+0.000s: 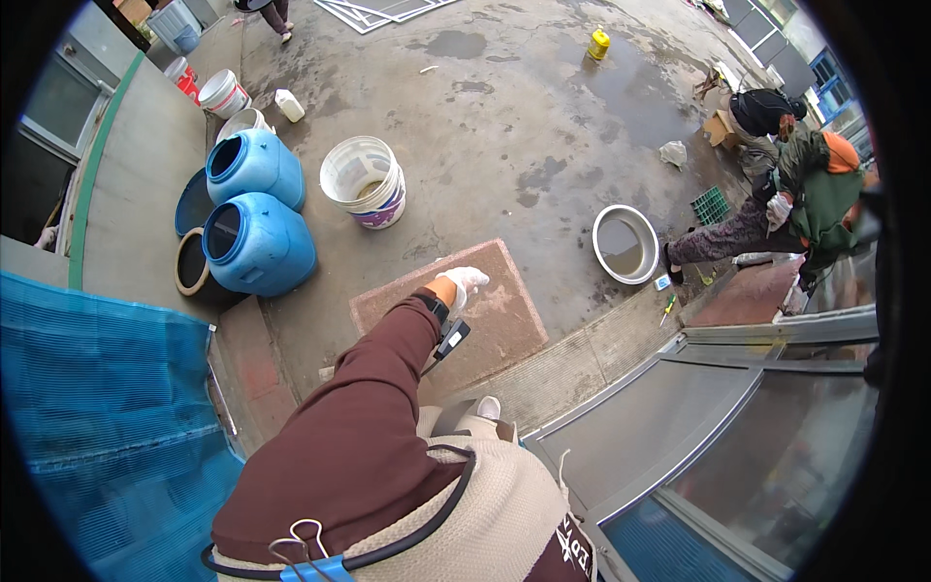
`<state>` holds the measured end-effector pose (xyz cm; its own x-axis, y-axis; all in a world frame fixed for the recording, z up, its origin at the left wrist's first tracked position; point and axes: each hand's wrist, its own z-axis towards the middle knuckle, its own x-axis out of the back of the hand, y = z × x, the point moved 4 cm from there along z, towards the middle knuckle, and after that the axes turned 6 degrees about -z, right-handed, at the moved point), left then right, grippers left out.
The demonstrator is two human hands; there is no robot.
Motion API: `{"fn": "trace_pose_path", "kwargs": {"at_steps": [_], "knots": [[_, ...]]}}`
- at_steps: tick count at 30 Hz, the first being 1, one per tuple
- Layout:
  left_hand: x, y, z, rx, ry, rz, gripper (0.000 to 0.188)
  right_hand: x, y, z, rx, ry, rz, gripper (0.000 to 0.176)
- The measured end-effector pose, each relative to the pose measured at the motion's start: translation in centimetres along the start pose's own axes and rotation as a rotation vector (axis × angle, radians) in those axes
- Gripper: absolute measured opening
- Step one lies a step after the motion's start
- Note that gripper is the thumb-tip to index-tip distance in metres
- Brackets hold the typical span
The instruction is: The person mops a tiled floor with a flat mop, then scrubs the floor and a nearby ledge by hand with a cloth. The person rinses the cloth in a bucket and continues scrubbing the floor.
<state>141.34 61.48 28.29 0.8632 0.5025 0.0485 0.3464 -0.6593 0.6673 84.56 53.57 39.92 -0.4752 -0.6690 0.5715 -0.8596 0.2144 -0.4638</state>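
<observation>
My left hand [465, 282], in a white glove, reaches out in front of me at the end of a brown sleeve [371, 385]. A black band with a small black device [452, 339] is strapped at its wrist. The fingers look bent together; whether anything is in them cannot be made out. Beneath the hand in the picture lies a worn reddish mat [502, 320] on the concrete ground. My right hand is out of view. A white shoe [489, 407] shows below the mat, past my beige knitted vest [502, 495].
At left stand two blue plastic drums [269, 258], a dark jar [190, 265] and a blue curtain [109, 393]. A white bucket [393, 193] stands ahead. Rightward are a metal basin [651, 251] of murky water, a screwdriver [667, 309], two people [822, 182] and a glass door [654, 407].
</observation>
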Motion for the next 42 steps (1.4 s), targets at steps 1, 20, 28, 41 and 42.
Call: {"fn": "trace_pose_path", "kwargs": {"at_steps": [1,20,28,41,42], "knots": [[1.5,-2.1,0.8,0.118,0.019,-0.063,0.043,-1.8,-1.3,0.2,-0.016,-0.013,-0.011,0.033],[38.0,-19.4,-4.2,-0.005,0.633,-1.448,0.021,-21.9,-41.0,18.6,0.323,-0.279,-0.309,0.033],[44.5,-11.3,-0.3,0.093,0.761,-1.447,0.014,-15.5,-47.8,28.8,0.198,-0.207,-0.414,0.033],[50.5,-2.4,6.9,-0.04,0.794,-1.827,0.027,-21.3,-92.8,56.4,0.764,-0.219,-0.626,0.026],[51.9,-1.6,7.4,-0.011,0.785,-1.818,0.03,-23.4,-96.4,57.0,0.829,-0.27,-0.56,0.026]]}}
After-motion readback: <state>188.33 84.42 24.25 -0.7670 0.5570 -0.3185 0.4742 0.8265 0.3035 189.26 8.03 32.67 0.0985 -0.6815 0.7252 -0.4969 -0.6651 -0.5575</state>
